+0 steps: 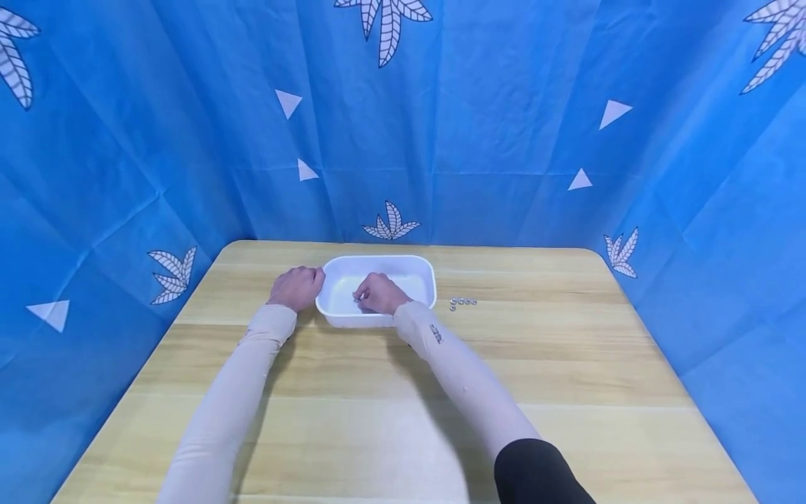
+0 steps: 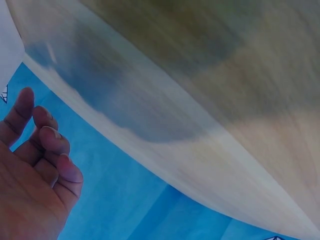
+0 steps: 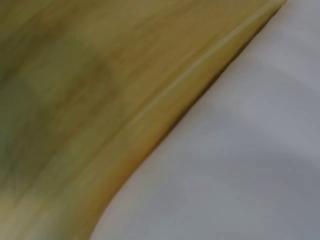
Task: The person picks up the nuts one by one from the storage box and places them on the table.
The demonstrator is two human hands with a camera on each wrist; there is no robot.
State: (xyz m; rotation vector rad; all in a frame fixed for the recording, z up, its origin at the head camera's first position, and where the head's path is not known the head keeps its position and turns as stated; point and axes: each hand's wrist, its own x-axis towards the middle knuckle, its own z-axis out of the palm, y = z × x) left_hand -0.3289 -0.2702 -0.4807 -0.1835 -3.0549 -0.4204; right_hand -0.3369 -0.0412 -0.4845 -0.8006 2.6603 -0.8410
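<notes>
A white plastic tub (image 1: 415, 263) stands near the far edge of the table. My left hand (image 1: 298, 287) is at its left end and holds the rim there. In the left wrist view several fingers (image 2: 56, 142) curl loosely beside the tub's wall (image 2: 7, 45), while the thumb is not visible. Inside the tub, my right hand (image 1: 381, 294) points down with thumb and fingertips together, pinching a small silver piece, apparently a metal nut (image 1: 357, 299). The right wrist view has only the tub's outer wall (image 3: 215, 165) and wood, with no fingers.
Right of the tub, several small silver nuts (image 1: 461, 302) lie in a short row, with one just in front. They rest on a light wooden table (image 1: 567, 350). Blue curtains (image 1: 504, 105) hang around the table's back and sides.
</notes>
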